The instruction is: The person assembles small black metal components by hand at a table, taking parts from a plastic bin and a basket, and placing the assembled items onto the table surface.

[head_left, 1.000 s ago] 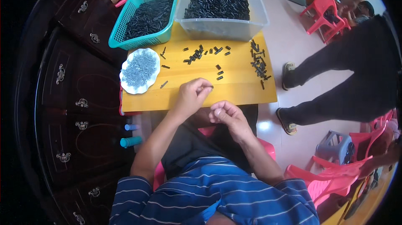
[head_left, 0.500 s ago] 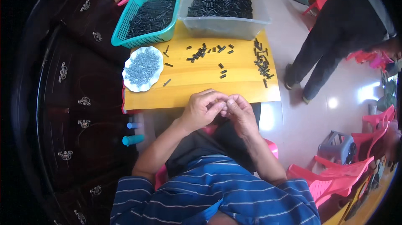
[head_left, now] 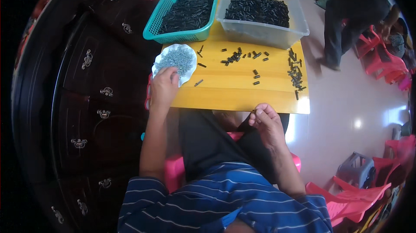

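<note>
My left hand (head_left: 164,86) reaches over the near edge of a scalloped white plate (head_left: 191,76), fingers bent together at a heap of small silvery metal pieces (head_left: 175,58). Whatever its fingertips grip is too small to make out. Just off the table's front edge, my right hand (head_left: 268,122) pinches a small dark piece (head_left: 253,111) between thumb and fingers. Loose short black cylinders (head_left: 234,57) lie in a cluster mid-table, with a few more (head_left: 256,77) nearer me. Along the right edge is a longer pile of black pieces (head_left: 295,71).
At the back of the yellow table (head_left: 225,90) stand a green mesh basket (head_left: 182,37) and a clear plastic tub (head_left: 264,35), both full of black pieces. Dark drawers (head_left: 102,90) rise on the left. Pink chairs (head_left: 353,200) and a walking person (head_left: 346,20) are at right.
My hands, together before, have parted. The left has moved left and forward to the white plate; the right stays near the table's front edge. The person at right has moved farther off.
</note>
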Demonstrator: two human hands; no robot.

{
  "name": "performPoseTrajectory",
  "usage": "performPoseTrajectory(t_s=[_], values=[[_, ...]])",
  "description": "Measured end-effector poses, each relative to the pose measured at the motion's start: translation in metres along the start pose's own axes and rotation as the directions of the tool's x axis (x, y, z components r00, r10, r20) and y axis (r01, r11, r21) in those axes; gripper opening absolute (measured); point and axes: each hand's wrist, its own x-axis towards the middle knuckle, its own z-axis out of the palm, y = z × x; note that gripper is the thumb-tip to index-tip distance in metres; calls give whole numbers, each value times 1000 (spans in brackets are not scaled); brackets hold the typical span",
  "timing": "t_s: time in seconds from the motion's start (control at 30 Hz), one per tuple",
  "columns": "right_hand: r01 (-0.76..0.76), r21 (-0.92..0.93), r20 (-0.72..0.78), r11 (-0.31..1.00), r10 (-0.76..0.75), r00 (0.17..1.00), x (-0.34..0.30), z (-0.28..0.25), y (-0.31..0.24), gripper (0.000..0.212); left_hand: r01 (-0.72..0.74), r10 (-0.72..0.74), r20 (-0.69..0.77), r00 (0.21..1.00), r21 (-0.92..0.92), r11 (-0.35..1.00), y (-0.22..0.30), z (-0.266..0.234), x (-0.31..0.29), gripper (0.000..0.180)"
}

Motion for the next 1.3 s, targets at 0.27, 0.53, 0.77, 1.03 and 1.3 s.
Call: performPoseTrajectory(t_s=[0.27, 0.53, 0.77, 1.03, 1.3], values=[[-24, -47, 35, 999, 26, 999, -1, 2, 0, 8, 62, -75, 127, 989, 106, 992, -43, -5, -14, 12], [-11, -61, 47, 998, 14, 999, 1, -1, 1, 8, 163, -163, 4, 987, 7, 987, -49, -13, 1, 14], [-36, -73, 48, 997, 40, 998, -2, 1, 3, 9, 250, -259, -7, 966, 292, 923, -124, -16, 28, 29], [-27, -66, -22, 997, 26, 999, -5, -10, 2, 17, 276, -333, 179, 926, 282, 919, -111, 15, 51, 27], [26, 64, 131, 998, -35, 991, 9, 3, 14, 12, -75, -40, 219, 975, 489, 869, -175, 15, 28, 39]])
